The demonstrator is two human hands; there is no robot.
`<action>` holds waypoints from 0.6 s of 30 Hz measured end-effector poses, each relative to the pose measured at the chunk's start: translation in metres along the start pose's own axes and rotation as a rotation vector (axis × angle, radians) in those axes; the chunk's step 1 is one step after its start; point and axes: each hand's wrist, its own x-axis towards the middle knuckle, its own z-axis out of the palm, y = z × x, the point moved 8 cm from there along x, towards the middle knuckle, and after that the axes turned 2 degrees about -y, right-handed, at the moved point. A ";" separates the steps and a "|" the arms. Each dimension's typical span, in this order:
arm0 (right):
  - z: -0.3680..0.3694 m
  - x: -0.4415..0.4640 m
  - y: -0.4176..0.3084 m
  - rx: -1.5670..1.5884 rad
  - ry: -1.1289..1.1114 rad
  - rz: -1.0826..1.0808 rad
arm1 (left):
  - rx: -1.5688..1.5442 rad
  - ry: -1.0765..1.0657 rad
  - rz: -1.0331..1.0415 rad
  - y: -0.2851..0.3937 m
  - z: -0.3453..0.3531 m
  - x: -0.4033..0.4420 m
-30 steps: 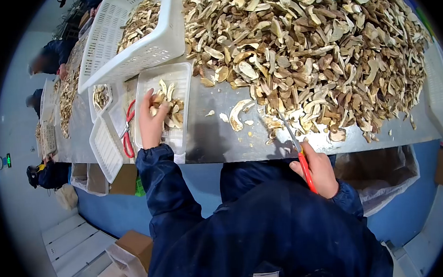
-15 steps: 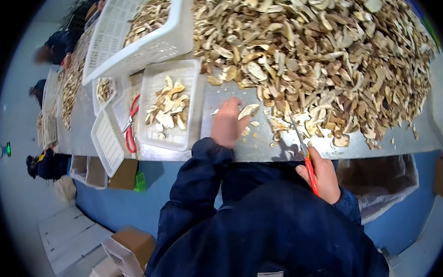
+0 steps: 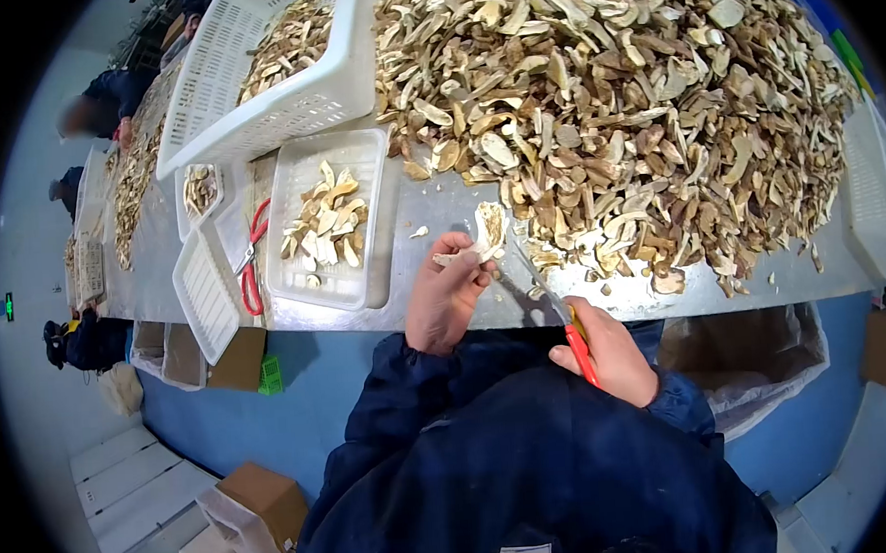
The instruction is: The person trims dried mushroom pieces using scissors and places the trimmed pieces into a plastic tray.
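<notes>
My left hand (image 3: 442, 299) pinches a curved, pale dried mushroom slice (image 3: 490, 228) above the metal table's front edge. My right hand (image 3: 615, 353) is wrapped round the red handles of a pair of scissors (image 3: 581, 351). Their blades point up and left, with the tips close to the slice; whether they touch it I cannot tell. Beyond both hands spreads a big heap of dried mushroom slices (image 3: 636, 126). Left of my left hand, a shallow white tray (image 3: 378, 215) holds a small pile of mushroom slices (image 3: 326, 218).
A large white perforated basket (image 3: 255, 121) with slices stands at the back left. Red-handled scissors (image 3: 249, 262) lie beside the tray, near a tilted white lid or tray (image 3: 206, 289). A lined bin (image 3: 758, 360) sits below the table edge at right. Other people (image 3: 113, 98) work farther left.
My left hand has lifted the mushroom slice off the table and turned it upright. My right hand has brought the scissors left, toward the slice. The view has shifted slightly.
</notes>
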 end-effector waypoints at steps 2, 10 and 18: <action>0.000 0.002 -0.004 0.046 -0.015 -0.005 | -0.015 0.013 -0.029 -0.008 0.002 -0.001; 0.018 0.011 -0.003 0.062 -0.152 0.047 | 0.119 -0.051 0.011 -0.016 0.011 -0.012; 0.038 0.023 -0.004 0.082 -0.163 0.102 | -0.056 0.023 0.017 -0.011 -0.038 -0.011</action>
